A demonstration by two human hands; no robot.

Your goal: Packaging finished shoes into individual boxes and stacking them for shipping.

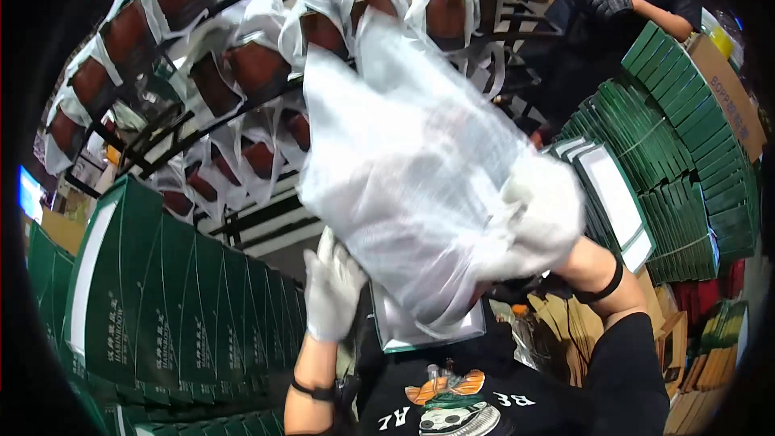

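Observation:
A large translucent white plastic bag [395,153] is held up in front of me, blurred by motion. My right hand [539,214], in a white glove, is closed on the bag's right side. What the bag holds, if anything, is hard to make out; a faint reddish tint shows through. My left hand [333,291], also white-gloved, is open beside the bag's lower left edge, thumb apart and fingers pointing up. Under the bag, close to my chest, lies an open box [428,337] with a white inside and a dark green rim, partly covered by the bag.
Dark green boxes [194,299] stand in a long row at the left. Racks ahead carry brown items [323,32] in white bags. Green cartons [630,137] are stacked at the right, beside a white-lined open box [617,198]. A co-worker's dark-gloved hand [611,4] shows at upper right.

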